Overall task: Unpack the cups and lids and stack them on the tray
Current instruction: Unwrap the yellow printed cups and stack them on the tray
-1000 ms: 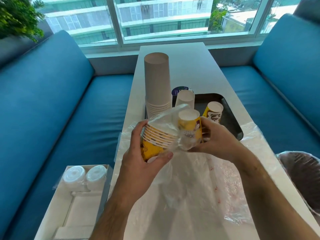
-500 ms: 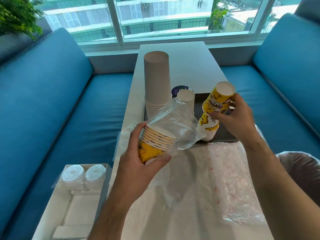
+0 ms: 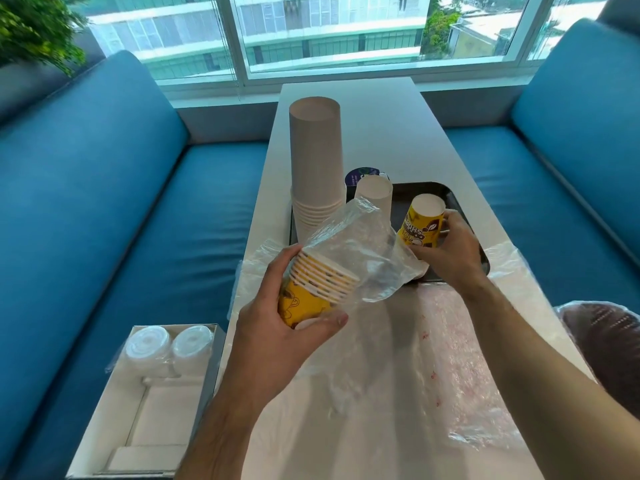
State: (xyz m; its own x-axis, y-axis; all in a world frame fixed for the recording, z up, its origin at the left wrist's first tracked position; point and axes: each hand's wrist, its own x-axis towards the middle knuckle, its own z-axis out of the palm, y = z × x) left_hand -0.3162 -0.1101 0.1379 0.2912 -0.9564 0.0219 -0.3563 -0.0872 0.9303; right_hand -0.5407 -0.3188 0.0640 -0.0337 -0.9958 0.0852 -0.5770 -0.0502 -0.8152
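Lids (image 3: 166, 344) sit wrapped in the box (image 3: 145, 410) on the seat nearest me, not yet touched. Plastic wrap (image 3: 398, 393) lies spread on the table (image 3: 349, 109). My left hand (image 3: 277, 327) curls round a stack of yellow cups (image 3: 318, 282), half out of their bag (image 3: 356, 251). My right hand (image 3: 446, 251) pinches one yellow cup (image 3: 420, 225), upside down, low over the tray (image 3: 460, 216). Farther back on the tray stand a tall stack of plain cups (image 3: 315, 168) and a shorter one (image 3: 374, 199). I judge the job roughly half done.
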